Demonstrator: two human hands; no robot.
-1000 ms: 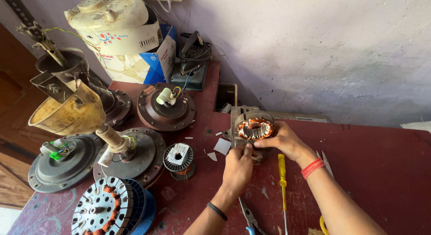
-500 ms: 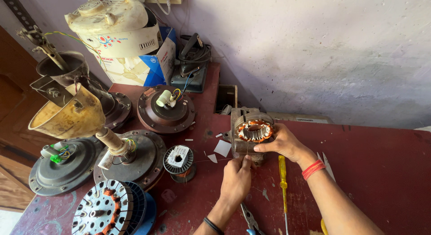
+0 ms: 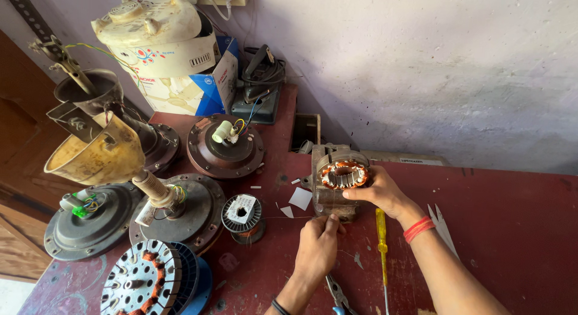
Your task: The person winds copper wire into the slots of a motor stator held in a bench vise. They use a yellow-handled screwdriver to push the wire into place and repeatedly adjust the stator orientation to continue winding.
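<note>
The right hand (image 3: 380,191) grips the copper-wound stator (image 3: 344,174) atop its metal stand on the red table (image 3: 512,219), steadying it, while the left hand (image 3: 317,243) pinches thin wire running taut from the spool (image 3: 242,211).

Fan motors (image 3: 224,148), a yellow screwdriver (image 3: 381,238) and paper scraps (image 3: 300,198) lie around.

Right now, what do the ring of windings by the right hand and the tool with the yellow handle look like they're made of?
The ring of windings looks like bare copper wire, shiny orange, wound around a grey, dull core that is probably steel. The tool with the yellow handle seems to be translucent plastic, glossy; its shaft is thin and metallic-looking. The right hand steadies the ring.
</note>
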